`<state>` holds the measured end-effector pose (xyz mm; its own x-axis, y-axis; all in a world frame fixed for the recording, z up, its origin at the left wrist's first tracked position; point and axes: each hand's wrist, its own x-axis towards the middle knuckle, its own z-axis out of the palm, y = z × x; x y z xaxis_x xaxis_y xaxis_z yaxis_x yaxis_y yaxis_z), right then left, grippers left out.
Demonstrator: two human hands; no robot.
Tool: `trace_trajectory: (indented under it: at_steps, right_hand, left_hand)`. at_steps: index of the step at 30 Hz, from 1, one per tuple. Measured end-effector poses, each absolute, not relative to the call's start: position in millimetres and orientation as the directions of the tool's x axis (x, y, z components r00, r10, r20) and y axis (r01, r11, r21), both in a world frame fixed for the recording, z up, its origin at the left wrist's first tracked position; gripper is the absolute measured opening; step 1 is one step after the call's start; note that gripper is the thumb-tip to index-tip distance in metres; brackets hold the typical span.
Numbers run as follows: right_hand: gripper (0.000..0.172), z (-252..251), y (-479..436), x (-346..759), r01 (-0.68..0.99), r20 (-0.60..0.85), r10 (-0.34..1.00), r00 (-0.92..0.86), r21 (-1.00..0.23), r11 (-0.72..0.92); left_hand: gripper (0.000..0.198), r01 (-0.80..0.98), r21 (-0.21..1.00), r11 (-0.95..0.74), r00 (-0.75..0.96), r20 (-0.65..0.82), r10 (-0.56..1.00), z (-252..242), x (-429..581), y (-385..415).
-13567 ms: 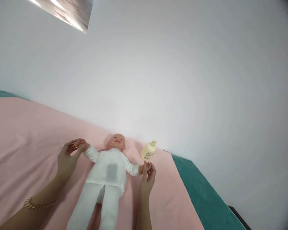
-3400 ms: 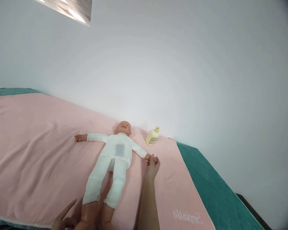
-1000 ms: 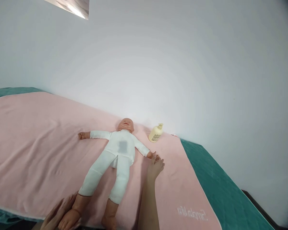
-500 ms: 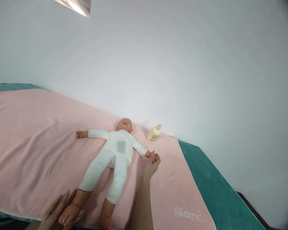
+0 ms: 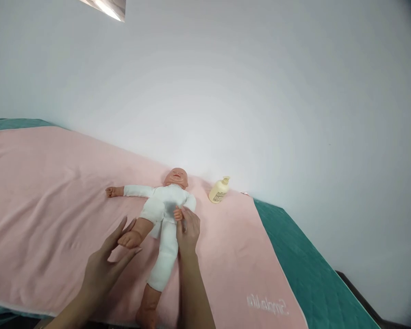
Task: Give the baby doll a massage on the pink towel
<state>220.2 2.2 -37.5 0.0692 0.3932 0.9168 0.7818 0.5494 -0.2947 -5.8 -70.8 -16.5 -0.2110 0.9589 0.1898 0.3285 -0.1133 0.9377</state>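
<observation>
A baby doll (image 5: 164,205) in a white suit lies on its back on a pink towel (image 5: 48,192), head toward the wall. My left hand (image 5: 104,260) cups the sole of the doll's bare foot, fingers spread, with that leg bent up toward the belly. My right hand (image 5: 187,230) pinches the doll's small hand and holds it over the doll's hip. The doll's other arm stretches out to the left, and its other leg lies straight toward me.
A cream pump bottle (image 5: 219,190) lies on the towel near the wall, right of the doll's head. The towel covers a teal mattress (image 5: 304,265) whose bare part runs along the right. A white wall stands close behind.
My left hand has pushed the doll's foot up, bending its knee toward the belly. My right hand has carried the doll's outstretched arm inward across its body.
</observation>
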Motion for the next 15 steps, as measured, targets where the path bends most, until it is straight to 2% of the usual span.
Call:
trace_trajectory:
  at_steps: [3,7,11,15]
  right_hand:
    - [0.031,-34,2,221,0.782,0.919,0.391,-0.050,-0.207,0.588]
    - [0.034,-31,2,221,0.781,0.909,0.403,-0.106,-0.174,0.599]
    - [0.032,-35,3,221,0.797,0.915,0.396,-0.075,-0.184,0.575]
    - [0.026,-42,4,225,0.810,0.918,0.396,0.019,-0.247,0.533]
  left_hand:
    - [0.073,0.264,0.958,-0.110,-0.209,0.168,0.963,1,5,-59]
    - [0.075,0.226,0.968,-0.110,-0.199,0.156,0.967,6,9,-45]
    - [0.076,0.231,0.968,-0.100,-0.189,0.146,0.971,5,9,-41]
    - [0.068,0.245,0.963,-0.116,-0.177,0.162,0.971,3,6,-51]
